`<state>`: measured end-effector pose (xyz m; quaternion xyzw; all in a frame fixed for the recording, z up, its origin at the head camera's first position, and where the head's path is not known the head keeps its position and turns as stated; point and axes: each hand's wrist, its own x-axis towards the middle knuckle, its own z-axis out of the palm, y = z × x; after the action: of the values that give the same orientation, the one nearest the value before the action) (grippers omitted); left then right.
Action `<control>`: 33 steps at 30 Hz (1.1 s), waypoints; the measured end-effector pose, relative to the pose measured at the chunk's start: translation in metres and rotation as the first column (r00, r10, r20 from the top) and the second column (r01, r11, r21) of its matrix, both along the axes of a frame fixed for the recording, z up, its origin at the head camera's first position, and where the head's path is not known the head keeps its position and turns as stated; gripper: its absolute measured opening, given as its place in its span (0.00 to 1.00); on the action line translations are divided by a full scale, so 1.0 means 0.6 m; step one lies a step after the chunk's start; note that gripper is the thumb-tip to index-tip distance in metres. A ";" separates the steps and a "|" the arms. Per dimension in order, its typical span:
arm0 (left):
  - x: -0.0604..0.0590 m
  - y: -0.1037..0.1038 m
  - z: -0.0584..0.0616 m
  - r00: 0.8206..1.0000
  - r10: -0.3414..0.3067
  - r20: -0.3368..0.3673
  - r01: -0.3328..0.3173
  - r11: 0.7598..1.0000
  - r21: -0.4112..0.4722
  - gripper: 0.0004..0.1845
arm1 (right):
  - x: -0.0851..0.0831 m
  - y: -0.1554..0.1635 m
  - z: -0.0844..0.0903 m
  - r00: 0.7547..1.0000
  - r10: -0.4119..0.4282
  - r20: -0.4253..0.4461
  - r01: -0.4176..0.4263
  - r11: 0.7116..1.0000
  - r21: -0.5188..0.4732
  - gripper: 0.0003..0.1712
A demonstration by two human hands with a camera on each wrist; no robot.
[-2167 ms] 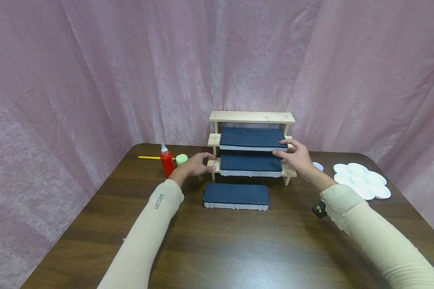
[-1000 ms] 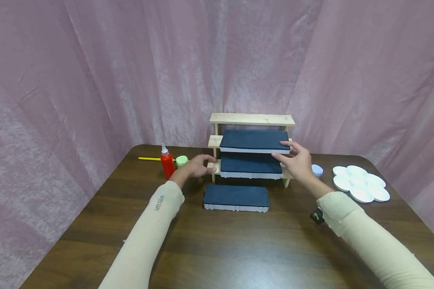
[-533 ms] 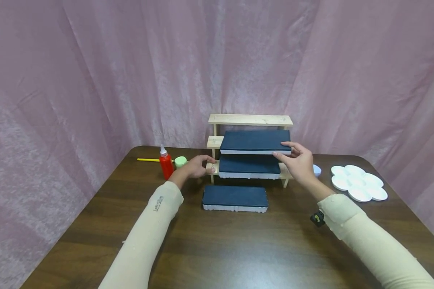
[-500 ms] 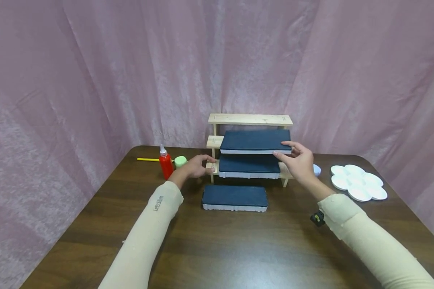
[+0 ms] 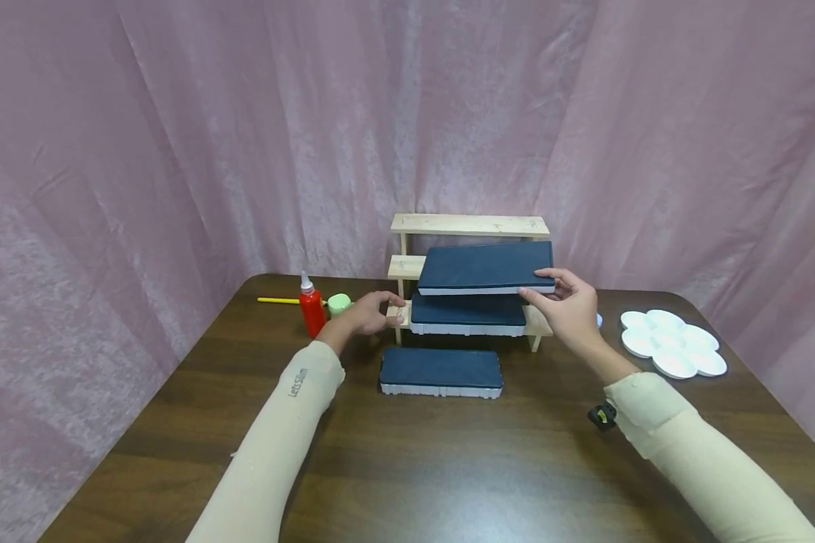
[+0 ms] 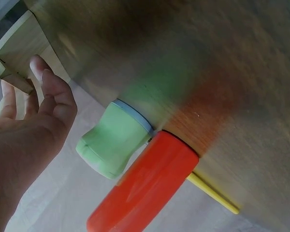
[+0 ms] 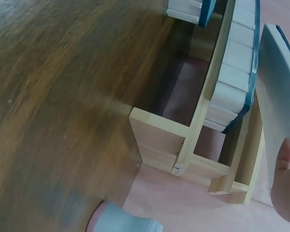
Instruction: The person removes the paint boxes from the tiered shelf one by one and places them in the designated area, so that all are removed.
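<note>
My right hand (image 5: 570, 305) pinches the right end of a flat white box with a dark blue lid (image 5: 485, 265), fingers on top and thumb underneath. The box is tilted over the middle step of a wooden tiered stand (image 5: 472, 224), its right wrist underside (image 7: 278, 87) showing pale and smooth. A second lidded box (image 5: 469, 313) sits on the stand's lowest step, partly covered by the held one. A third lidded box (image 5: 441, 369) lies on the table in front. At the left, my left hand (image 5: 367, 311) grips the end of the lowest step (image 6: 17, 79) between thumb and fingers.
Left of the stand are a red squeeze bottle (image 5: 313, 309), a green cup (image 5: 339, 303) and a yellow stick (image 5: 277, 300). Rightward lie a pale blue cup (image 7: 121, 220) and a white flower-shaped palette (image 5: 672, 343). A pink curtain (image 5: 407, 113) hangs behind the table.
My right hand has drawn the box from the middle step toward me and right, turning it at an angle, baring more of that step's left end. My left hand keeps its hold.
</note>
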<state>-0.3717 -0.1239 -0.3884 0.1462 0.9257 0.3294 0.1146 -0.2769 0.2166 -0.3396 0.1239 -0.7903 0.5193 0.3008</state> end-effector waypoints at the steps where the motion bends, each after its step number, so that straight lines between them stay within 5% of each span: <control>1: 0.000 0.000 0.001 1.000 0.002 0.001 -0.002 1.000 0.003 0.22 | 0.002 0.001 0.000 1.000 0.000 -0.003 0.000 1.000 0.002 0.21; 14: -0.005 -0.005 0.003 1.000 -0.006 -0.010 0.006 1.000 0.012 0.22 | 0.017 0.014 0.003 0.997 0.019 -0.069 -0.019 1.000 0.007 0.20; 25: -0.004 -0.004 0.005 1.000 0.004 -0.002 -0.004 1.000 -0.009 0.23 | 0.036 0.030 0.005 0.998 0.056 -0.034 -0.058 0.995 -0.085 0.20; 33: -0.006 -0.006 0.002 1.000 -0.007 -0.006 0.007 1.000 -0.006 0.22 | 0.053 0.040 0.006 0.996 0.062 -0.060 -0.065 0.997 -0.047 0.20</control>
<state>-0.3753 -0.1276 -0.3870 0.1500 0.9266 0.3257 0.1134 -0.2451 0.2406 -0.3359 0.1567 -0.7638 0.5440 0.3100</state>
